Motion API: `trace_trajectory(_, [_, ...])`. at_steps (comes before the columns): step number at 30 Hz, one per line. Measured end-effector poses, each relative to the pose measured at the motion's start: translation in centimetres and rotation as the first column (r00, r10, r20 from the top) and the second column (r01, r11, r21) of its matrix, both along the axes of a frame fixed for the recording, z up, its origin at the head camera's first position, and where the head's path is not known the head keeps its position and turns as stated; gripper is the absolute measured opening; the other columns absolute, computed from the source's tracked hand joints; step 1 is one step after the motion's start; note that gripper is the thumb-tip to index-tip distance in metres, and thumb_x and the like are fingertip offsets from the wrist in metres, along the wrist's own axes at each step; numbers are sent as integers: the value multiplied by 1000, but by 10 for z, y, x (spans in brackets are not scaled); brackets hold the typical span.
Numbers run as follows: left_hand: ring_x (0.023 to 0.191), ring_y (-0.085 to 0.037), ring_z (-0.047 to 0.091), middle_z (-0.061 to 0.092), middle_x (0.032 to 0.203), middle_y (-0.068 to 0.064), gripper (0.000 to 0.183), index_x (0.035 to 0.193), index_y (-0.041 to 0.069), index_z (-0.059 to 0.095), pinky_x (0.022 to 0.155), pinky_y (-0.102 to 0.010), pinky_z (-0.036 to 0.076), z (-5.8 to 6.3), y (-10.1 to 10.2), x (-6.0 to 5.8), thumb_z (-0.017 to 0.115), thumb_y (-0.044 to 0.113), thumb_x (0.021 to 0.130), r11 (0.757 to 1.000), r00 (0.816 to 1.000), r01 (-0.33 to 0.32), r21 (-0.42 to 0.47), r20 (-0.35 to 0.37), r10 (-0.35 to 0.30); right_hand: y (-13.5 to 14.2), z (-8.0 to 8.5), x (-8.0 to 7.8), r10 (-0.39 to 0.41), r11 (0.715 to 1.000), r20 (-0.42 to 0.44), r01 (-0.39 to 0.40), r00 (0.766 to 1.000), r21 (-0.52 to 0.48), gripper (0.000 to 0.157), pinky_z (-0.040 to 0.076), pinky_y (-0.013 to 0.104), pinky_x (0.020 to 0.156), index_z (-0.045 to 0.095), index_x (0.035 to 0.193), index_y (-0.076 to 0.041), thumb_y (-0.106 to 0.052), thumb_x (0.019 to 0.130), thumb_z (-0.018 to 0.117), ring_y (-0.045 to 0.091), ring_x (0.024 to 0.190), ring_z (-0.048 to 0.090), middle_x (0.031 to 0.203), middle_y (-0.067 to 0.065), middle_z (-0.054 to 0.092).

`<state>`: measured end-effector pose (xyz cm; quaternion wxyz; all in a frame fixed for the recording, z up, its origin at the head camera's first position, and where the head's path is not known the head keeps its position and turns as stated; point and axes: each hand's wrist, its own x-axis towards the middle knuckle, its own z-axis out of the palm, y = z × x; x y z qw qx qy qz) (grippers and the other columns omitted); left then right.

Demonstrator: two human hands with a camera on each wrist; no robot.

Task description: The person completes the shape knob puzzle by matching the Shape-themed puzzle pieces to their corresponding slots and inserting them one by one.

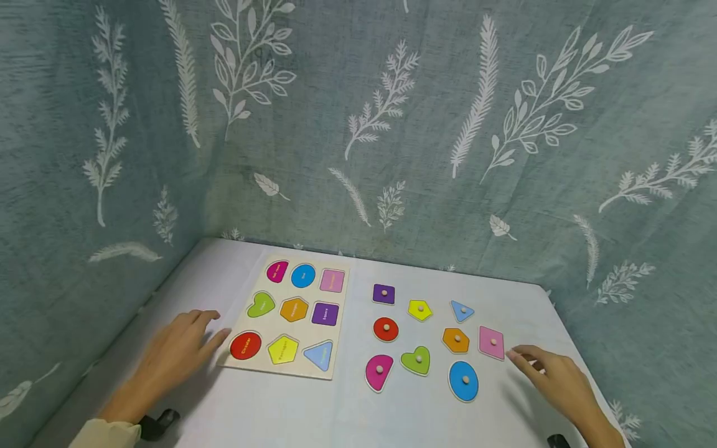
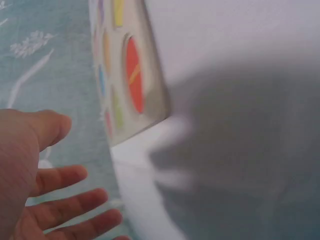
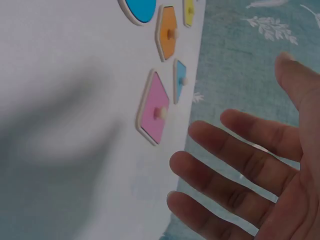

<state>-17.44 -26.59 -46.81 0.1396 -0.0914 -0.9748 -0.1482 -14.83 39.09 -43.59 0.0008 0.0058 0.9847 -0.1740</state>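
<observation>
Left hand (image 1: 180, 344) hovers, thumb and fingers apart; pale rectangular board (image 1: 264, 326) with recessed coloured shapes lies at its 3 o'clock. Right hand (image 1: 551, 378) hovers, fingers loosely bent, apart; flat pink square piece with pale knob (image 1: 491, 348) lies at its 10 o'clock. Only the right wrist view separates all its fingers.

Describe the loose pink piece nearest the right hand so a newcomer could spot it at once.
On the white table, find the cream puzzle board, then the nine loose knobbed pieces to its right. The pink piece is rightmost, nearest the right hand. Light pink and four-sided, it differs from its neighbours, the orange hexagon and the blue oval.
</observation>
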Motion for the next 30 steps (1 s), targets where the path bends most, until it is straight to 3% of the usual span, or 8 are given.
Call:
trace_trajectory(4, [101, -40, 60, 64, 111, -21, 47, 123, -3, 64, 79, -59, 53, -10, 1, 2, 75, 31, 93, 995, 995, -26, 98, 100, 16, -4, -6, 1, -7, 1000, 2, 7, 1000, -17, 55, 56, 47, 72, 74, 124, -14, -60, 100, 56, 21, 92, 69, 111, 3, 75])
trace_trajectory(8, [100, -37, 59, 64, 112, -21, 55, 125, -5, 62, 80, -58, 52, -18, 1, 0, 79, 34, 91, 984, 990, -27, 175, 139, 2, -8, -10, 2, -4, 1000, 3, 4, 1000, -28, 53, 54, 43, 71, 76, 122, -14, -59, 101, 56, 17, 88, 67, 103, -2, 76])
trace_trajectory(14, [87, -25, 54, 62, 100, -14, 67, 126, -9, 60, 69, -38, 49, -27, -3, -4, 86, 37, 84, 960, 982, -5, 279, 181, -48, -17, -17, 2, -4, 997, 10, 4, 1000, -76, 52, 53, 40, 69, 75, 121, -12, -57, 101, 56, 14, 85, 66, 95, -6, 75])
trace_trajectory(24, [92, -28, 47, 55, 97, -10, 82, 128, -11, 58, 71, -37, 44, -38, 3, -3, 92, 41, 75, 961, 970, -27, 274, 238, -41, -25, -32, -1, -21, 992, -6, 20, 1000, -127, 45, 51, 35, 66, 76, 115, -11, -51, 102, 60, 9, 75, 64, 87, -7, 74])
trace_trajectory(30, [90, -27, 45, 50, 91, -7, 84, 129, -9, 59, 69, -36, 43, -41, 3, -5, 93, 42, 72, 966, 969, -34, 255, 247, -31, -26, -35, -9, -39, 989, 2, 39, 999, -143, 51, 52, 35, 67, 74, 121, -7, -52, 102, 60, 9, 72, 65, 87, -5, 74])
